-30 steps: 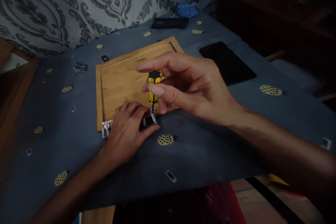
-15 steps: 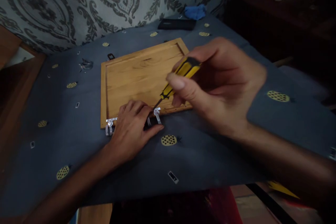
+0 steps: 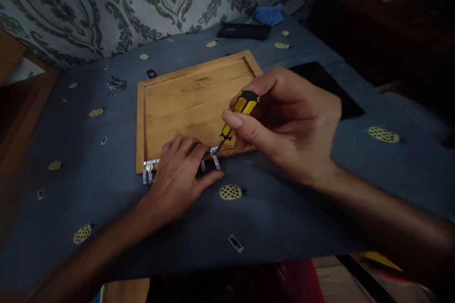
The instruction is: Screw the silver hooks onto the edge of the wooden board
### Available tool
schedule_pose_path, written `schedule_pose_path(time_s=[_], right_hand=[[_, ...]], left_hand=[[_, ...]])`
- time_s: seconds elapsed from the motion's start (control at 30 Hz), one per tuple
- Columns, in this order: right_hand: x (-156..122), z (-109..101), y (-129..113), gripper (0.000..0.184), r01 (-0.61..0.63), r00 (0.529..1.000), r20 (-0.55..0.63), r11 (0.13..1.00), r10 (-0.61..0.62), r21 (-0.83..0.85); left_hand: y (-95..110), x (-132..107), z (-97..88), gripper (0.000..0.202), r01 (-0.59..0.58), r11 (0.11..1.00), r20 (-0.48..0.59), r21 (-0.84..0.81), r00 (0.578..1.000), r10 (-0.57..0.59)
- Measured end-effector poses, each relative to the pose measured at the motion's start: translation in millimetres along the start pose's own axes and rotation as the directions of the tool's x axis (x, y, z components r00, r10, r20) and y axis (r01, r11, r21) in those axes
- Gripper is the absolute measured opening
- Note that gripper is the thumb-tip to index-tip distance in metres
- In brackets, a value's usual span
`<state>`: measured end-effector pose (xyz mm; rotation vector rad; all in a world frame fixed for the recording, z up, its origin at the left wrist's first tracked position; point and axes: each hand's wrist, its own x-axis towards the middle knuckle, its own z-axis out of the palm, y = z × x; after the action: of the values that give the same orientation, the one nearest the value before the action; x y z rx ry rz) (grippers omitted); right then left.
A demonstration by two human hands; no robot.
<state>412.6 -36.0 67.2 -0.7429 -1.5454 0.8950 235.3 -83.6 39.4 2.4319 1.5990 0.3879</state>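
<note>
My right hand (image 3: 291,123) is closed around a small yellow-and-black screwdriver (image 3: 239,112). The screwdriver slants down, its tip at a small silver metal bracket (image 3: 213,151) on the near edge of a framed wooden panel (image 3: 192,99). My left hand (image 3: 179,170) lies over that same edge, fingers on the wood and thumb in front, gripping it beside the bracket. A second silver bracket (image 3: 148,166) sits at the panel's near left corner. Something dark shows between my left thumb and forefinger; its kind is partly hidden.
A small heap of metal pieces (image 3: 116,85) lies left of the panel. Behind it are a black case (image 3: 244,31) and a blue cloth (image 3: 270,15). A flat black sheet (image 3: 330,87) is at the right. A patterned curtain hangs behind the table.
My right hand has come left and slightly down with the screwdriver, which now stands steeper at the bracket. The black sheet behind it shows now. My left hand stays in place.
</note>
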Motion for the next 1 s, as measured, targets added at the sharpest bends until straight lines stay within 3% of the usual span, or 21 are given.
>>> schedule_pose_path(time_s=[0.3,0.4,0.53,0.8,1.0], right_hand=[[0,-3,4,0.028,0.037,0.999,0.028,0.998,-0.036,-0.041],[4,-9,1,0.022,0.055,0.988,0.144,0.998,-0.052,-0.015],[8,-17,-4,0.019,0.018,0.937,0.349,0.999,-0.027,0.03],[4,-9,1,0.027,0.02,0.972,0.234,0.999,-0.026,0.025],[10,-20,-6,0.019,0.043,0.935,0.352,0.999,-0.039,-0.002]], left_hand=[[-1,0,0.0,0.038,-0.015,1.0,-0.011,0.004,1.0,0.015],[-2,0,0.9,0.038,-0.011,1.0,-0.008,-0.002,1.0,0.011],[-2,-1,2.0,0.037,-0.013,1.0,-0.005,0.001,1.0,0.014],[-4,-2,3.3,0.035,-0.064,0.997,-0.073,0.043,0.995,0.067],[-2,0,1.2,0.032,-0.032,0.999,-0.031,0.022,0.999,0.033]])
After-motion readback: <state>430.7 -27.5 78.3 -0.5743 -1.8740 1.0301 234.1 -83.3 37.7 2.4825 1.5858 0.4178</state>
